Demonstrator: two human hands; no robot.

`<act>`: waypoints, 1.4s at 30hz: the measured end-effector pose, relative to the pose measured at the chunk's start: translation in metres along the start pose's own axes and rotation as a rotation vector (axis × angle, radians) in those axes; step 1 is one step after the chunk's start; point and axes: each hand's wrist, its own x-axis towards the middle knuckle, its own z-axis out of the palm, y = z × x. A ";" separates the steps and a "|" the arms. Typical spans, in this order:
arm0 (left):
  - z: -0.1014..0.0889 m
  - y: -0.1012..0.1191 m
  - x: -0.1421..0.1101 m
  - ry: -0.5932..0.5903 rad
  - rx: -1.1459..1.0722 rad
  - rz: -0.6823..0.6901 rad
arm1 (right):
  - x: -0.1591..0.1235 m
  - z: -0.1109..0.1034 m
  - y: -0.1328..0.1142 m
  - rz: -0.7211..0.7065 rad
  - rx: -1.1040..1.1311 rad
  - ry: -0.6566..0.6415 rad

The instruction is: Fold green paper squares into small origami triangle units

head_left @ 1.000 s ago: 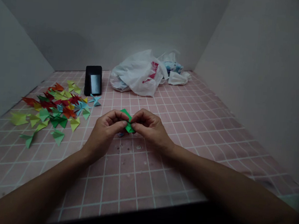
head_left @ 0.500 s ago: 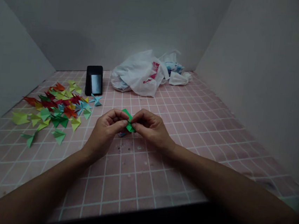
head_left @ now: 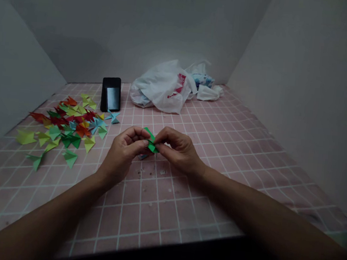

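Between my two hands is a small green folded paper (head_left: 152, 145), held above the middle of the table. My left hand (head_left: 124, 150) pinches its left side between thumb and fingers. From the right, my right hand (head_left: 179, 151) grips the paper's other edge with thumb and forefinger. Part of the paper is hidden behind the fingertips. Something small and bluish lies just under the hands, mostly covered, and I cannot make out what it is.
Several folded paper pieces (head_left: 71, 139) in red, orange, yellow, green and blue lie spread on the left. Behind them a black device (head_left: 105, 95) with a screen stands upright. White plastic bags (head_left: 162, 84) rest by the back wall. A pink checked cloth (head_left: 220, 151) covers the table.
Both hands stay nearly in place on the green paper, with the right fingers shifted slightly along its edge. The whole view has moved a little.
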 end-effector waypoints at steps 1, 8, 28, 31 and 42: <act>0.000 0.000 0.000 -0.001 0.002 0.003 | 0.000 0.000 0.000 -0.003 -0.003 0.001; 0.001 0.004 -0.001 -0.003 -0.015 0.004 | 0.000 -0.005 -0.003 -0.083 -0.096 -0.058; -0.002 0.004 0.001 -0.024 0.062 0.080 | 0.000 -0.006 -0.005 -0.197 -0.160 -0.084; -0.003 0.006 0.001 -0.033 0.168 0.142 | -0.001 -0.006 -0.005 -0.046 0.002 -0.062; -0.003 0.004 0.002 -0.103 0.312 0.284 | 0.002 -0.004 0.001 0.285 0.148 -0.084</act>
